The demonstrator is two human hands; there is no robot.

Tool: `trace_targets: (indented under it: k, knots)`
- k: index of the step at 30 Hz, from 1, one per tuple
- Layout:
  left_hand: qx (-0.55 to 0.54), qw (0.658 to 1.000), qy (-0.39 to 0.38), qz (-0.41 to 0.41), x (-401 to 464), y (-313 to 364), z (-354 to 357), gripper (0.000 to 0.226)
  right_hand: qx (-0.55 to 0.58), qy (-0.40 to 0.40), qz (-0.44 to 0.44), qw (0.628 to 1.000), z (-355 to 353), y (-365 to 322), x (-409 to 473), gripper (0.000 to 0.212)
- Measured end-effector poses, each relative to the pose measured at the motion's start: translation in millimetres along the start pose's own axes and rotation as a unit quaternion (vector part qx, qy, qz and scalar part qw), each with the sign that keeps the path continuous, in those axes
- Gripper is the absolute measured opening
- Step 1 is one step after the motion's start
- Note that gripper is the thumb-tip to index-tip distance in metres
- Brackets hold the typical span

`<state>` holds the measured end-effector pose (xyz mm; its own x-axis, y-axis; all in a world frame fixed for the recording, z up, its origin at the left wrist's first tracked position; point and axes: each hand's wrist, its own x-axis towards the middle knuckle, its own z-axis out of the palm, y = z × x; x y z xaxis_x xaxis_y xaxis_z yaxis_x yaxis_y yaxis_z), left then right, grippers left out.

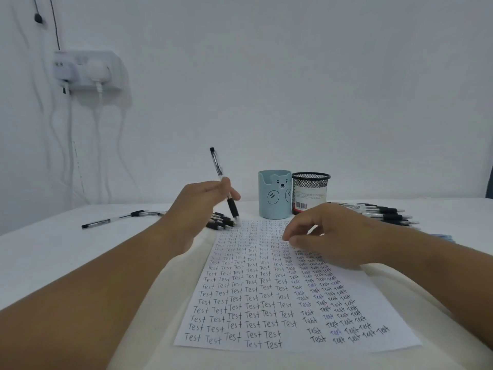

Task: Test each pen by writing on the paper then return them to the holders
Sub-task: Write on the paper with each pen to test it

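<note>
White table [48,252] under everything. Plain white wall [293,76] behind. White socket block [88,72] mounted on wall at upper left, plugs inserted, white cables [70,145] hanging down to table edge. Thin black cord [54,22] above block, small black piece [38,17] beside it.

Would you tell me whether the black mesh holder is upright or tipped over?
Upright: the black mesh holder stands on its base beside the blue bear holder, round rim facing up.
</note>
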<state>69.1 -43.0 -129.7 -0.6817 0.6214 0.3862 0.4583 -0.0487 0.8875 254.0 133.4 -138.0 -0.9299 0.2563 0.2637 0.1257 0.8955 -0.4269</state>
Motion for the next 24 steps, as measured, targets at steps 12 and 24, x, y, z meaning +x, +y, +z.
trace_targets:
  k: [12, 24]
  knots:
    - [-0.515, 0.844, -0.037, -0.148, -1, 17, -3, 0.056, 0.001, -0.002, 0.017, 1.000, 1, 0, -2, 0.010]
    - [-0.562, 0.819, -0.037, -0.108, -7, 22, 7, 0.053, -0.010, 0.076, -0.043, 0.996, 1, -1, -1, 0.014]
